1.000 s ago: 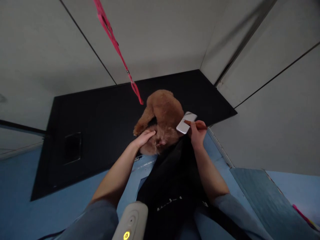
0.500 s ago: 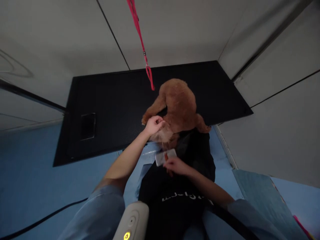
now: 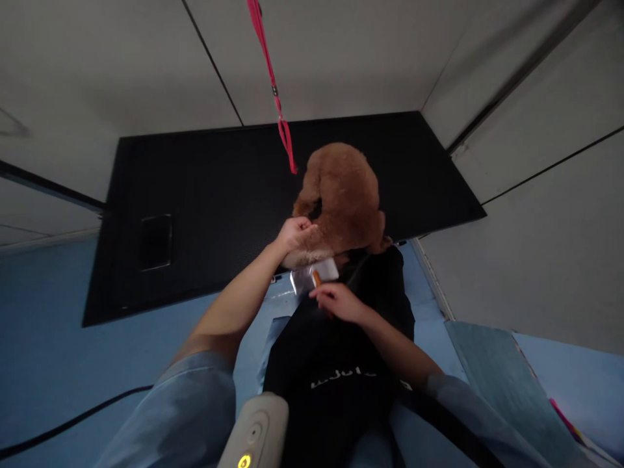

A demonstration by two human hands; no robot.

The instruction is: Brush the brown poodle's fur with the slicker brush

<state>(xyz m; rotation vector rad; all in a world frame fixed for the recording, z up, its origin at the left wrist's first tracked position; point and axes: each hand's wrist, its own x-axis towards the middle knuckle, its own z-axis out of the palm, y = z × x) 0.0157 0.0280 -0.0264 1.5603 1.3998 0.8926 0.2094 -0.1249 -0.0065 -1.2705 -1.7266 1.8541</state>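
Note:
A brown curly-haired dog [image 3: 347, 188] is on the black table [image 3: 205, 188], close to its near edge. My left hand [image 3: 296, 232] is closed on fur at the dog's left side, its fingers pinched together. In my right hand [image 3: 337, 301] is a slicker brush [image 3: 324, 269] with an orange-brown handle and a pale, flat head. The brush head lies just below the lighter fur near my left hand. The dog's head is hidden or too dim to make out.
A pink loop leash [image 3: 287, 140] hangs above the table. A dark phone [image 3: 156, 242] lies on the table's left part. A pale device with a yellow light [image 3: 258, 426] is at the bottom, near my black apron [image 3: 331, 370].
The brush in my right hand has moved up and slightly left, towards the dog. The dog's legs are drawn in closer to its body. The view has shifted slightly.

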